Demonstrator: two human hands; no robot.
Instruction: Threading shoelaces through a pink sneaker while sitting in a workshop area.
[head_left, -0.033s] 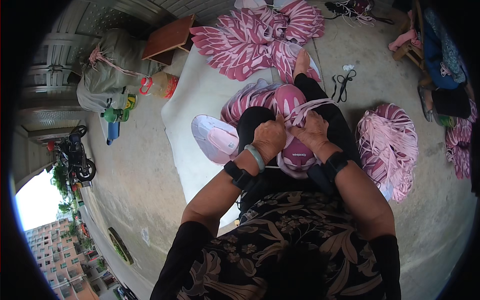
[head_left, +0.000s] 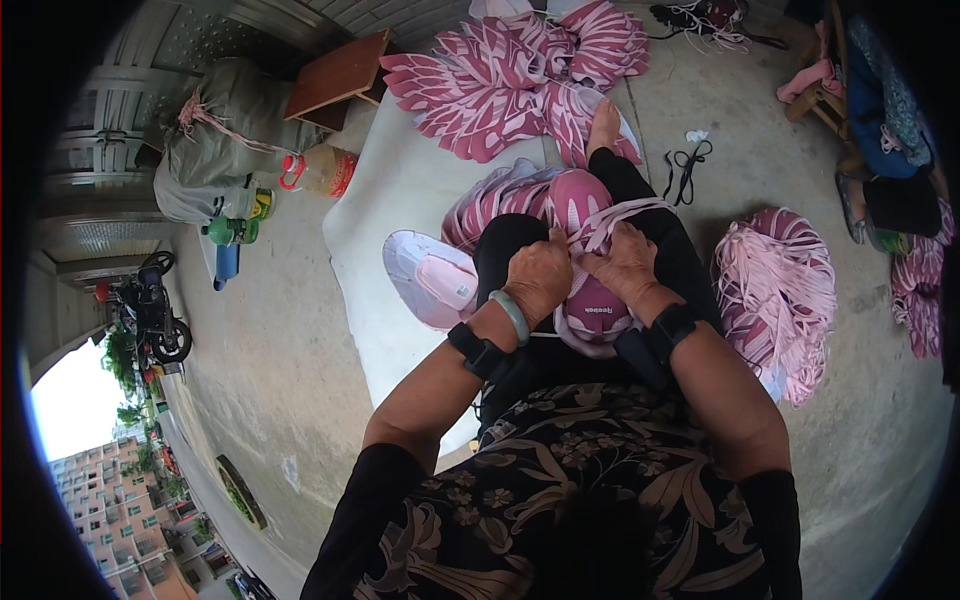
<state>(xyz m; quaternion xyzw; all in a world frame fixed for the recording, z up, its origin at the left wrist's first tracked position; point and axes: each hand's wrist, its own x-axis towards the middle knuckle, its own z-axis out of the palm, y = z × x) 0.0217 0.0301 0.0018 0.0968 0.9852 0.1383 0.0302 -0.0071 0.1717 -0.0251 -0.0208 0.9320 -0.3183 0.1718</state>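
Both hands are closed on a pink shoe upper [head_left: 590,300] lying on the person's lap: the left hand [head_left: 537,278] and the right hand [head_left: 628,262] each pinch the pale pink lace [head_left: 625,215] near its throat. It looks light, soft and floppy, best held by its edges beside the lacing. Its long axis seems to run from the tongue near the body away toward the outstretched foot [head_left: 603,125].
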